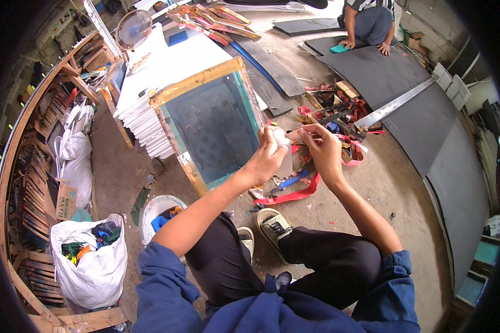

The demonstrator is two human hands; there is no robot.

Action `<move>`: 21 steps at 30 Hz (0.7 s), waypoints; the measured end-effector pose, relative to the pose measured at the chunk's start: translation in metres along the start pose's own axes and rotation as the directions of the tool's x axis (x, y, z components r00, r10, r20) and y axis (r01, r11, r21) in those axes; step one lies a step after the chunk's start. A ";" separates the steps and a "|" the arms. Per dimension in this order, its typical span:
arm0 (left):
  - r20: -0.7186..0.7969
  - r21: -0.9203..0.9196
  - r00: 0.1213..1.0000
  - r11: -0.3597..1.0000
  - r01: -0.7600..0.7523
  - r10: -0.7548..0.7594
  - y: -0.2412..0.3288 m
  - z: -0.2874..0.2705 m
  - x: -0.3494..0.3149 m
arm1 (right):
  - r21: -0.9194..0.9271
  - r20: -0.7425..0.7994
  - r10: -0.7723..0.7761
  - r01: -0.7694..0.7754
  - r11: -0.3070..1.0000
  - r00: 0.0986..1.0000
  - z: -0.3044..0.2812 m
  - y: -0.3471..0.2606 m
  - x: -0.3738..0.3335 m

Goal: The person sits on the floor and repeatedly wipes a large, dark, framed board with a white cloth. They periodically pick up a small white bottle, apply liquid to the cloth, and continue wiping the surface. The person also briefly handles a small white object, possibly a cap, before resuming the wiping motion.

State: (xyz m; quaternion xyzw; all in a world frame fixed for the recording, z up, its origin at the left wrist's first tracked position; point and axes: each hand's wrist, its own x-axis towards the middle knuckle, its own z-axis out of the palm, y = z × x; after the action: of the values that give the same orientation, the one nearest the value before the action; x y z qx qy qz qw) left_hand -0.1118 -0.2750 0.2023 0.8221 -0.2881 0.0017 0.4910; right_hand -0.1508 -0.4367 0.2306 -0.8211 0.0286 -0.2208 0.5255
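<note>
My left hand (265,160) is closed around a small white roundish thing (281,137), perhaps a roll of tape; its kind is not clear. Below it hangs a pale flat piece (285,166). Close on the right, my right hand (323,149) has thumb and forefinger pinched together beside the white thing. Whatever lies between those fingertips is too small to make out. Just left of my hands, a wood-framed printing screen (205,127) with dark mesh and a teal border stands tilted against a stack of white sheets (150,122).
Red ribbon (294,195) and scraps (339,111) litter the floor beyond my feet. Large black sheets (428,127) with a metal straightedge (394,102) lie at right, where another person (366,28) crouches. A white bucket (161,208) and a rag-filled sack (89,266) stand left.
</note>
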 end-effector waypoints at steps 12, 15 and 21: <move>0.072 0.348 0.996 0.935 -0.066 0.044 0.024 -0.023 -0.001 | 0.018 0.074 0.120 -0.122 0.992 0.990 0.012 0.011 -0.002; 0.086 0.615 0.991 0.777 -0.134 0.103 0.019 -0.017 -0.006 | -0.017 0.121 0.089 -0.087 0.996 0.989 0.022 0.037 -0.004; 0.279 0.873 0.948 0.452 -0.183 -0.154 0.006 0.010 -0.027 | 0.197 0.500 0.437 -0.590 0.783 0.747 0.055 0.084 -0.032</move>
State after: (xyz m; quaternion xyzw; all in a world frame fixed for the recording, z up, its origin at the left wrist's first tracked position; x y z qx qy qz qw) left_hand -0.1400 -0.2729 0.1940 0.9426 -0.3265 0.0240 -0.0659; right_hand -0.1424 -0.4181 0.1272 -0.7032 0.1022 0.1193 0.6934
